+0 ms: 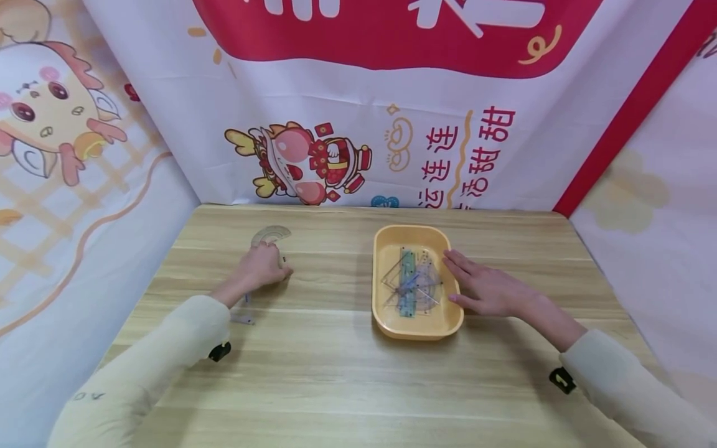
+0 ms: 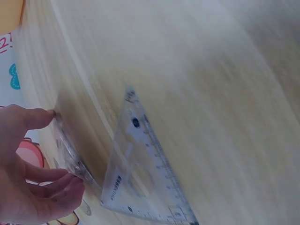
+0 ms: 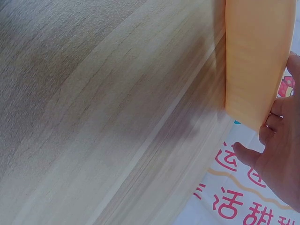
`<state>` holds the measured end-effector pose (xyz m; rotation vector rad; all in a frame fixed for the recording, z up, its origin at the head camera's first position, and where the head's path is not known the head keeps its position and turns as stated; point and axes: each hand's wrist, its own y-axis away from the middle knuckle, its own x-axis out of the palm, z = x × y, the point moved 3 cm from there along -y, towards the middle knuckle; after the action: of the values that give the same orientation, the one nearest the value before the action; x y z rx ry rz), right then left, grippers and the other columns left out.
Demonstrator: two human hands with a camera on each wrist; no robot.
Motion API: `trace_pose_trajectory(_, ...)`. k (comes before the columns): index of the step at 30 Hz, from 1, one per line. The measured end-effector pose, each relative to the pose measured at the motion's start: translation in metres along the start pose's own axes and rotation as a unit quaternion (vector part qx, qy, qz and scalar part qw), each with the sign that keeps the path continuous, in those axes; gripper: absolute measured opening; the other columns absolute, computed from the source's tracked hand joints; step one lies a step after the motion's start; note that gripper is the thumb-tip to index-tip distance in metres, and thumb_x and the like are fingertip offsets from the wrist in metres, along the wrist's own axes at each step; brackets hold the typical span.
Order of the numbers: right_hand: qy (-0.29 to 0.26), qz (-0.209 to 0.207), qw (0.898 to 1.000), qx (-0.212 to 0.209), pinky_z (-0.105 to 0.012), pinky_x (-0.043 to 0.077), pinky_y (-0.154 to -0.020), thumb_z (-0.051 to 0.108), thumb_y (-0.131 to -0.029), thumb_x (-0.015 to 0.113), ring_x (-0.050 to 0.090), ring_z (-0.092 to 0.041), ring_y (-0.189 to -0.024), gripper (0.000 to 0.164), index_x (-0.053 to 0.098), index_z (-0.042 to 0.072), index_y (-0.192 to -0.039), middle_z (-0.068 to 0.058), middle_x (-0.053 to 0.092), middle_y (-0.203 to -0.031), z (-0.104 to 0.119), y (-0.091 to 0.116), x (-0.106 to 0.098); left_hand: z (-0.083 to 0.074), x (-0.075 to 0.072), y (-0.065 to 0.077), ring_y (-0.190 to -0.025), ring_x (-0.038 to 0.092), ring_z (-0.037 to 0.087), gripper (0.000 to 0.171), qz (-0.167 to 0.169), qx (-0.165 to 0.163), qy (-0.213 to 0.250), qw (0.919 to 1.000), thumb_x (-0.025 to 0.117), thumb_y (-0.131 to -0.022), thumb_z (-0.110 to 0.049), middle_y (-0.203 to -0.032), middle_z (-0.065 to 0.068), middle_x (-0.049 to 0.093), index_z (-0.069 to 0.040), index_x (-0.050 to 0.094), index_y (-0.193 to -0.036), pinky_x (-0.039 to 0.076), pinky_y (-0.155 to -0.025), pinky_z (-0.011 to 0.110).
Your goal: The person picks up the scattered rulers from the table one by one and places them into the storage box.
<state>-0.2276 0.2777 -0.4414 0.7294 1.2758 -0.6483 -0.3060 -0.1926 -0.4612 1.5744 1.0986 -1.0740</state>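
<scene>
My left hand (image 1: 260,266) pinches a clear plastic measuring piece (image 2: 70,157) between thumb and fingertips. In the left wrist view that piece tilts up from the table, nearly edge-on, so its outline is unclear. A transparent set square (image 2: 133,150) with black markings lies flat on the wood beside this hand. Just beyond the knuckles is a clear protractor (image 1: 271,234), partly covered by the hand. On the other side, my right hand (image 1: 487,289) rests against the right wall of a yellow plastic tray (image 1: 378,274), its fingers mostly extended along the rim.
Inside the tray several clear and tinted tools lie in a loose pile, among them a green ruler (image 1: 407,292) and a bluish protractor (image 1: 430,280). Under everything is a wooden table (image 1: 330,373). Printed cloth (image 1: 347,87) hangs behind it and at both sides.
</scene>
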Motion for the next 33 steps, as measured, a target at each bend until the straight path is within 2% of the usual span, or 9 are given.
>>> trace_pose_trajectory(4,-0.001,-0.001,1.000,-0.002,-0.055,0.042,-0.113,0.051,-0.100,0.050,0.030,-0.035,-0.149,0.080,0.020,0.005,-0.158,-0.015,0.011,-0.168,0.000,0.000,0.000,-0.003,-0.001,0.000,-0.046,0.040,0.013,0.048,0.000,-0.005,0.004,1.0000,0.068,-0.089,-0.036,-0.053,-0.001,0.042,-0.015,0.045,-0.052,0.036,-0.044,0.026)
trace_pose_trajectory(10,0.001,-0.001,1.000,-0.003,-0.054,0.041,-0.114,0.051,-0.100,0.049,0.028,-0.035,-0.150,0.080,0.020,0.005,-0.158,-0.015,0.011,-0.168,0.000,0.001,-0.001,-0.007,-0.004,-0.003,-0.042,0.039,0.010,0.044,0.008,0.031,-0.019,0.9993,0.062,-0.089,-0.027,-0.045,-0.005,0.040,-0.017,0.044,-0.050,0.033,-0.042,0.023)
trace_pose_trajectory(12,0.000,-0.001,1.000,-0.002,-0.054,0.041,-0.114,0.051,-0.100,0.049,0.027,-0.035,-0.151,0.080,0.020,0.005,-0.158,-0.015,0.010,-0.168,0.000,0.001,-0.001,-0.009,-0.005,-0.004,-0.045,0.043,0.012,0.039,0.004,0.039,-0.037,0.9985,0.058,-0.090,-0.024,-0.050,-0.001,0.046,-0.015,0.048,-0.053,0.036,-0.043,0.024)
trace_pose_trajectory(15,-0.002,-0.001,1.000,-0.001,-0.054,0.041,-0.114,0.051,-0.100,0.049,0.027,-0.035,-0.151,0.080,0.020,0.004,-0.158,-0.015,0.010,-0.168,0.001,0.001,-0.001,-0.011,-0.006,-0.005,-0.055,0.053,0.019,0.025,-0.015,0.053,-0.071,0.9959,0.056,-0.089,-0.013,-0.065,0.008,0.059,-0.008,0.057,-0.065,0.047,-0.049,0.029)
trace_pose_trajectory(18,-0.004,0.000,1.000,-0.001,-0.055,0.041,-0.114,0.051,-0.100,0.050,0.027,-0.034,-0.151,0.080,0.021,0.004,-0.158,-0.015,0.011,-0.168,0.001,0.001,-0.001,-0.013,-0.006,-0.004,-0.068,0.062,0.027,0.010,-0.039,0.072,-0.112,0.9903,0.056,-0.085,-0.002,-0.079,0.017,0.066,-0.002,0.063,-0.078,0.057,-0.060,0.039)
trace_pose_trajectory(20,-0.004,-0.001,1.000,-0.003,-0.055,0.041,-0.113,0.051,-0.100,0.050,0.028,-0.034,-0.151,0.079,0.021,0.004,-0.158,-0.015,0.011,-0.168,0.001,0.001,-0.001,-0.013,-0.006,-0.004,-0.074,0.064,0.031,0.007,-0.052,0.085,-0.127,0.9869,0.058,-0.082,0.002,-0.084,0.020,0.068,0.001,0.064,-0.083,0.060,-0.067,0.045)
trace_pose_trajectory(25,-0.002,0.000,1.000,-0.002,-0.054,0.042,-0.113,0.051,-0.100,0.049,0.029,-0.034,-0.150,0.079,0.021,0.004,-0.158,-0.015,0.012,-0.168,0.002,0.000,0.000,-0.013,-0.009,-0.001,-0.076,0.064,0.032,0.006,-0.069,0.100,-0.112,0.9863,0.063,-0.075,0.005,-0.082,0.019,0.067,0.001,0.063,-0.081,0.058,-0.075,0.048)
trace_pose_trajectory(30,-0.005,0.001,1.000,0.002,-0.055,0.041,-0.113,0.051,-0.100,0.050,0.028,-0.034,-0.150,0.079,0.021,0.005,-0.158,-0.015,0.012,-0.168,0.003,0.000,-0.001,-0.014,-0.020,0.001,-0.059,0.049,0.022,0.017,-0.096,0.119,-0.079,0.9850,0.054,-0.069,0.012,-0.063,0.008,0.054,-0.004,0.051,-0.063,0.052,-0.062,0.042)
trace_pose_trajectory(33,-0.002,-0.003,1.000,0.002,-0.055,0.042,-0.113,0.050,-0.100,0.050,0.029,-0.035,-0.150,0.078,0.022,0.004,-0.158,-0.015,0.012,-0.168,0.003,0.001,-0.001,-0.017,-0.028,0.002,-0.057,0.043,0.019,0.021,-0.098,0.136,-0.048,0.9847,0.051,-0.068,0.012,-0.058,0.006,0.050,-0.006,0.047,-0.058,0.049,-0.061,0.041)
